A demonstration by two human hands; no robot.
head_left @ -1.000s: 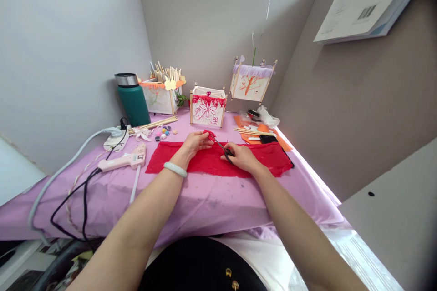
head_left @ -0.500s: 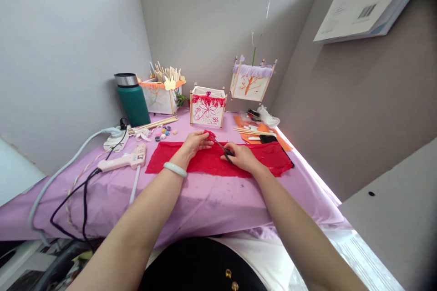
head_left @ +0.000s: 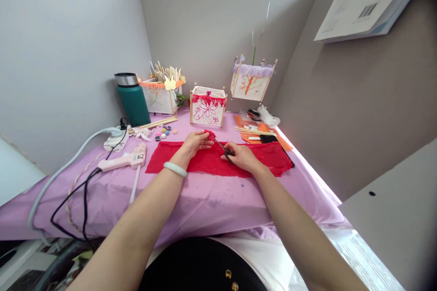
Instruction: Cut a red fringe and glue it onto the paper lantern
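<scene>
My left hand (head_left: 198,142) pinches a small bunched red piece (head_left: 210,135) between thumb and fingers. My right hand (head_left: 240,156) is closed round the handles of dark scissors (head_left: 228,152), whose blades point up and left to the red piece. Under both hands a long strip of red cloth (head_left: 167,158) lies flat across the purple tablecloth (head_left: 205,195). Just behind the hands stands a white lantern box (head_left: 207,113) with red fringe and a drawn flower. Whether the scissor blades are apart is too small to tell.
To the left are a green bottle (head_left: 133,102), a pink glue gun (head_left: 124,160), cables and a power strip (head_left: 116,140). Behind stand a box of sticks (head_left: 160,97) and a hanging purple-fringed lantern (head_left: 251,82). Orange sheets (head_left: 285,140) and a plastic bag (head_left: 268,117) lie at the right.
</scene>
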